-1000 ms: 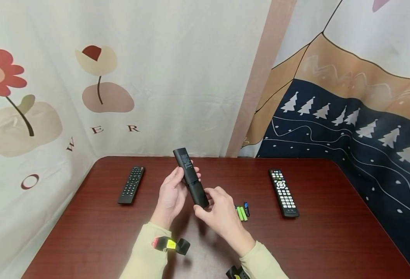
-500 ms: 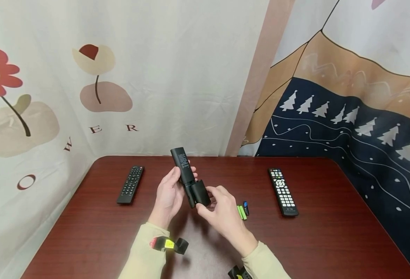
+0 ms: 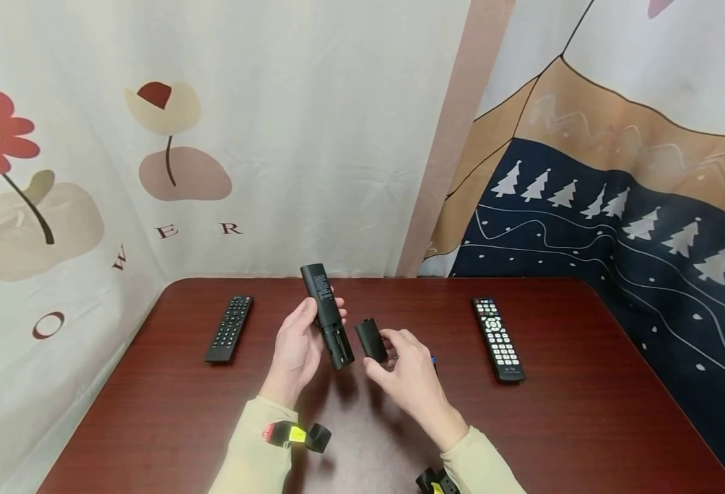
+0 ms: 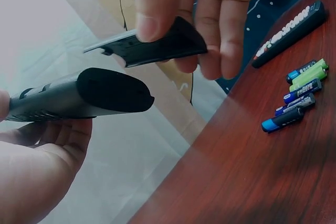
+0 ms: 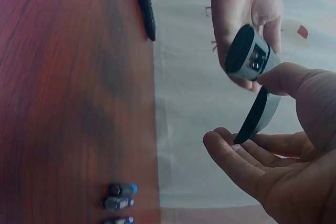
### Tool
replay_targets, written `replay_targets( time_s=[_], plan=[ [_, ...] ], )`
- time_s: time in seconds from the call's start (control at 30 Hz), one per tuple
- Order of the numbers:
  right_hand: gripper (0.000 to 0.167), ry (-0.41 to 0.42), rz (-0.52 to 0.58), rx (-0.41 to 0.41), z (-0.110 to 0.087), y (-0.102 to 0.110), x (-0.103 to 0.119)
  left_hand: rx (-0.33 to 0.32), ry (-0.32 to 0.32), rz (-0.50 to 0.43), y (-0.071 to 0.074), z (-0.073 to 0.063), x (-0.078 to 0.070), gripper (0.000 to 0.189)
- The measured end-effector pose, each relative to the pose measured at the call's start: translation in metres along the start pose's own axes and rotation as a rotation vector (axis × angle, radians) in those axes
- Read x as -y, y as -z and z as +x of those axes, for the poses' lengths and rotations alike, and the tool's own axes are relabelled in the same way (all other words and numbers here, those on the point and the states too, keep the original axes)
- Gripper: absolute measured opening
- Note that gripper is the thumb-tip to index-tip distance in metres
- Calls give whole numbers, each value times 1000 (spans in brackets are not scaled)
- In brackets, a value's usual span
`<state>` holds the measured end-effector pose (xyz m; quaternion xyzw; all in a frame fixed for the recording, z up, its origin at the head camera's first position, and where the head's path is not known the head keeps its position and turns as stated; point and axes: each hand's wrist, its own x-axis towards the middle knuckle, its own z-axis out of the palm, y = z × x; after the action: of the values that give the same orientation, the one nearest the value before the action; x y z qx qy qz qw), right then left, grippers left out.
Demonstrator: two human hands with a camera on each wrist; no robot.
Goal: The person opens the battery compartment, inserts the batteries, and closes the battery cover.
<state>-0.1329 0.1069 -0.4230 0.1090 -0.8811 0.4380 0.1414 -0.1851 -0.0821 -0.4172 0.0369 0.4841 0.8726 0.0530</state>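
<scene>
My left hand (image 3: 297, 346) grips a black remote (image 3: 326, 315) above the dark red table (image 3: 214, 412), back side up, its battery bay uncovered at the near end. The same remote (image 4: 79, 95) fills the left wrist view, and its end (image 5: 247, 53) shows in the right wrist view. My right hand (image 3: 408, 374) pinches the black battery cover (image 3: 371, 339) just right of the remote, apart from it. The cover (image 4: 157, 43) sits between thumb and fingers; its edge (image 5: 257, 116) faces the right wrist camera.
Several loose batteries (image 4: 296, 95) lie on the table by my right hand, also seen as batteries (image 5: 121, 200). A black remote (image 3: 229, 328) lies at the left, a second remote with white buttons (image 3: 498, 338) at the right. Printed curtains hang behind the table.
The battery cover has come off the held remote. My right hand has carried it a little to the right, leaving the battery bay uncovered.
</scene>
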Motion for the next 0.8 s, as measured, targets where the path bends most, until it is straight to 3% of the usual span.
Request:
replay_targets(
  time_s=[0.2, 0.8],
  plan=[
    [35, 0, -54, -16, 0, 10, -12, -5, 5, 1, 1, 0, 0, 49],
    [39, -176, -193, 8, -1, 44, -46, -24, 44, -11, 5, 0, 0, 48]
  ],
)
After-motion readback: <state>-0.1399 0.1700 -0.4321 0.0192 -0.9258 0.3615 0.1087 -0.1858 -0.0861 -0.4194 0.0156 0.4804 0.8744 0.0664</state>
